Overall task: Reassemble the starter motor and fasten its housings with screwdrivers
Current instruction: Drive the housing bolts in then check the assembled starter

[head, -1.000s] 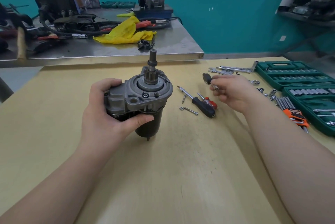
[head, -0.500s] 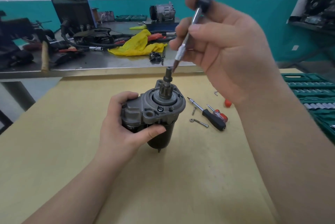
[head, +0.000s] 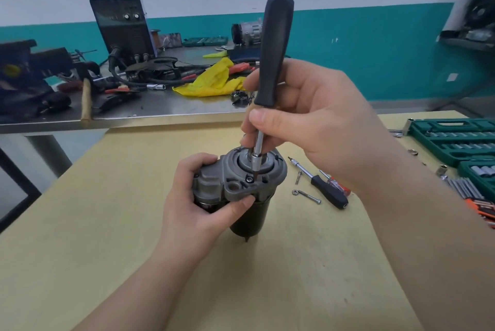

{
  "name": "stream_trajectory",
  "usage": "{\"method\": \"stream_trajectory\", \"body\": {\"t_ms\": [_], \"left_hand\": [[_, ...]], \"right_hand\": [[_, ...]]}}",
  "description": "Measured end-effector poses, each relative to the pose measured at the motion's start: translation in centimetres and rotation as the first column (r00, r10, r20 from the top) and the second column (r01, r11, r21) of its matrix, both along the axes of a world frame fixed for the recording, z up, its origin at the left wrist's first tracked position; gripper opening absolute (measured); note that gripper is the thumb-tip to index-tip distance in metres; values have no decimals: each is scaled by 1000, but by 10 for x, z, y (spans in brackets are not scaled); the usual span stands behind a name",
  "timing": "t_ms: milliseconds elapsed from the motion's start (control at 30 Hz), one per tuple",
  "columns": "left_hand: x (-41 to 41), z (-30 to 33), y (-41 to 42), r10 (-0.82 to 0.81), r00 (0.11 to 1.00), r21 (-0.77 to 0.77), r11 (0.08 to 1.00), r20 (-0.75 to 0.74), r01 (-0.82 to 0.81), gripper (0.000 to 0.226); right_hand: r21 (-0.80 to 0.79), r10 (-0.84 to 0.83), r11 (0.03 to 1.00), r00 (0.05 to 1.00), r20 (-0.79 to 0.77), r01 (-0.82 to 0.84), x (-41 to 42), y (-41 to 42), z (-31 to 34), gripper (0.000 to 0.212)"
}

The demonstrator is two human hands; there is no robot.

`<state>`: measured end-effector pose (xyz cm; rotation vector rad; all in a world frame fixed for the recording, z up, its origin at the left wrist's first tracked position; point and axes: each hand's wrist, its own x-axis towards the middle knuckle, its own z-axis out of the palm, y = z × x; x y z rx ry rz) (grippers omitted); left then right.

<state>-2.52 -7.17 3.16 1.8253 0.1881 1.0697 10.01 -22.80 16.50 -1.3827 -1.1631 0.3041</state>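
The starter motor [head: 241, 186] stands upright on the yellow table [head: 294, 263], grey housing on top and black body below. My left hand [head: 195, 197] grips the housing from the left, thumb under its front lip. My right hand [head: 316, 122] holds a black-handled screwdriver [head: 273, 63] upright, fingers pinching its metal shaft. The bit sits on a dark screw [head: 250, 178] at the front of the housing flange. The motor's shaft is hidden behind the screwdriver shaft and my fingers.
A second black-handled driver [head: 325, 188], a red-handled screwdriver [head: 338, 183] and a long bolt [head: 308, 196] lie right of the motor. Green socket cases [head: 452, 140] and loose sockets fill the right edge. Behind, a steel bench [head: 160, 105] carries a yellow rag, a hammer and cables.
My right hand picked the screwdriver up from the table, raised it, then brought it down so its bit rests on the housing screw. The left hand kept its hold on the motor.
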Motion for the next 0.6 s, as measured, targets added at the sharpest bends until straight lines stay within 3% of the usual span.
{"method": "stream_trajectory", "body": {"t_ms": [600], "left_hand": [[0, 2, -1, -13, 1000, -31, 999, 8, 13, 66]], "right_hand": [[0, -44, 999, 998, 54, 44, -2, 1, -4, 30]]}}
